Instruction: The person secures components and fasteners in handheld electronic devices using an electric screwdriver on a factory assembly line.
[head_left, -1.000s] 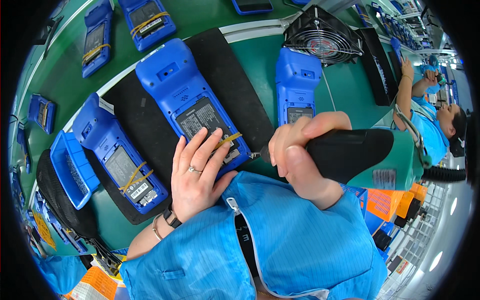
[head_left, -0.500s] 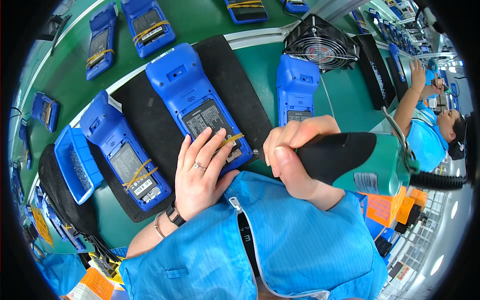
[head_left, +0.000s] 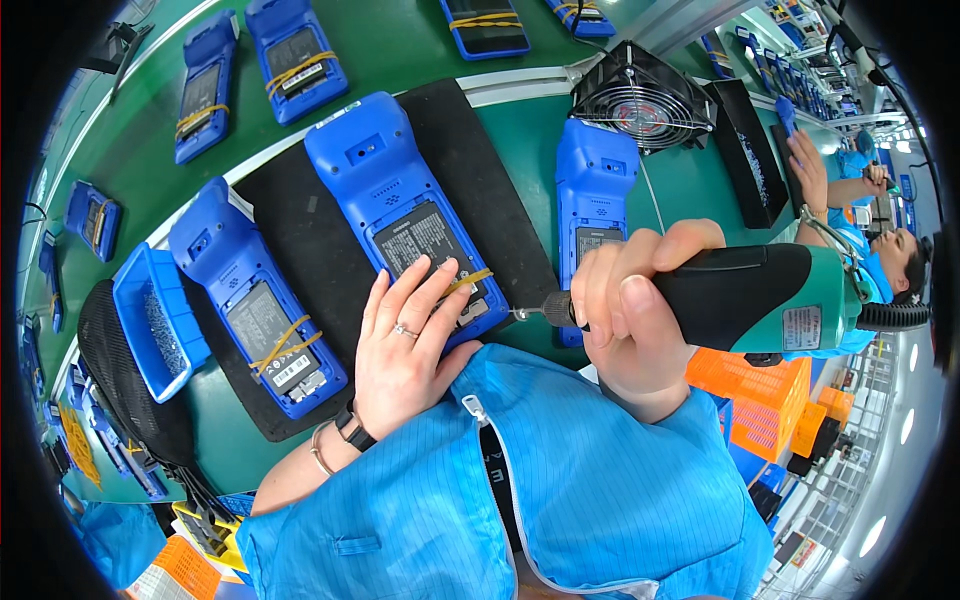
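Partly beneath my left hand (head_left: pixel 405 345), a blue handheld device (head_left: pixel 392 190) is lying on a black mat (head_left: pixel 488 200), its upper end extending away from me. That hand is resting, fingers extended, across the battery (head_left: pixel 422 238) and rubber band (head_left: pixel 478 276), while my right hand (head_left: pixel 640 310) is gripping a black-and-green power screwdriver (head_left: pixel 745 295), its bit (head_left: pixel 521 314) pointing at the device's lower right corner.
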